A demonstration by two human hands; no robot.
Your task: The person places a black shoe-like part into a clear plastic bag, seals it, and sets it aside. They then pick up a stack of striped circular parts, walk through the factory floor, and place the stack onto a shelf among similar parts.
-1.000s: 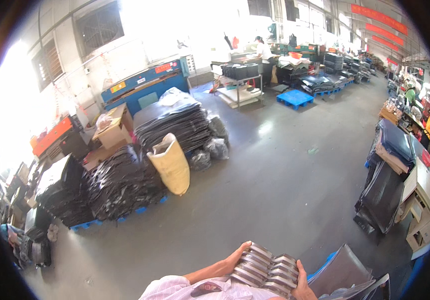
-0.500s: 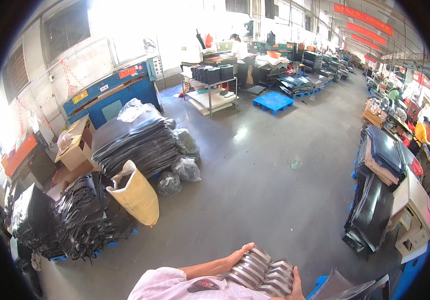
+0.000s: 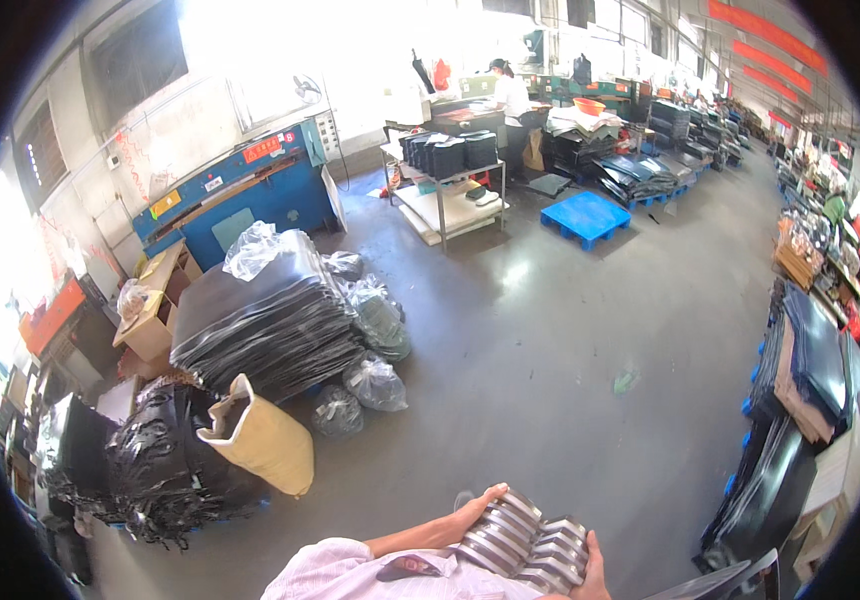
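Note:
At the bottom edge of the view I carry a stack of grey metal pieces (image 3: 520,545) in two rows against my chest. My left hand (image 3: 478,503) grips the stack's far left end, fingers curled over the top pieces. My right hand (image 3: 591,572) closes on its right end, with only the thumb side showing. My pale pink sleeve (image 3: 350,575) covers the left forearm.
Stacks of black sheet material (image 3: 270,325) and a tan sack (image 3: 260,440) lie left on the concrete floor. A blue machine (image 3: 240,190) stands against the wall. Ahead are a metal shelf cart (image 3: 450,180), a blue pallet (image 3: 585,217) and a person at a bench (image 3: 510,95). Dark fabric stacks (image 3: 810,370) line the right.
The view has swung and moved forward across the floor; the black stacks and sack have shifted left and nearer. Both hands keep the same hold on the metal pieces.

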